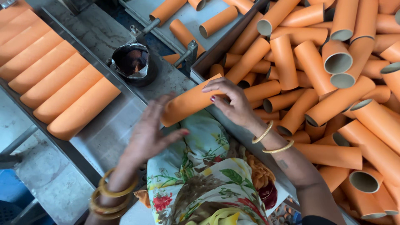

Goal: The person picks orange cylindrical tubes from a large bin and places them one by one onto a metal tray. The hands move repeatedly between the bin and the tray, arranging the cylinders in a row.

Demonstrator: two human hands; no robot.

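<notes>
My right hand [233,102] grips an orange cardboard tube [187,104] near its right end, holding it across the edge of the metal bin [208,58]. My left hand [152,131] is open, blurred, with fingers spread just left of the tube's free end, palm close to it. A row of several orange tubes [58,79] lies side by side on the grey metal tray [112,129] at the left. Both wrists wear gold bangles.
A large pile of orange tubes [333,83] fills the bin at the right. A dark pot lined with foil [133,62] sits above the tray. More tubes lie on a metal surface [187,16] at the top. Floral cloth [208,179] covers my lap.
</notes>
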